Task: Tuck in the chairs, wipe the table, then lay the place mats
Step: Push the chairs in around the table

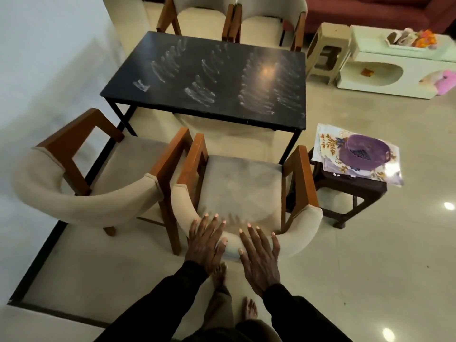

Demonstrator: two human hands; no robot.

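While both hands lie flat on a padded backrest, fingers straight and spread and gripping nothing, the middle chair (241, 186) stands low in the centre of the frame, facing the black worktop (170, 102). The left hand (204, 245) rests on the left part of the curved back with its fingertips over the inner edge. The right hand (261, 260) rests just beside it on the right, and the 2 are near but apart. Black sleeves run down to the bottom edge, and 2 bare feet (249, 309) show on the floor between them.

Nearly all of the seat sits out from under the worktop, with the wooden arm fronts close to its near edge. Another chair (123, 164) stands at lower left, turned at an angle, its right arm just beside the middle chair's left arm and its seat well out from the worktop. At the top of the frame 2 far chairs (199, 18) stand side by side at the worktop's far edge.

White smears (256, 95) in zigzag rows cover much of the worktop's surface.

At centre right, just beside the worktop's near right leg, a dark stool (357, 191) carries a stack of flowered mats (330, 144) that overhang its top. A purple basket (362, 151) sits on the mats.
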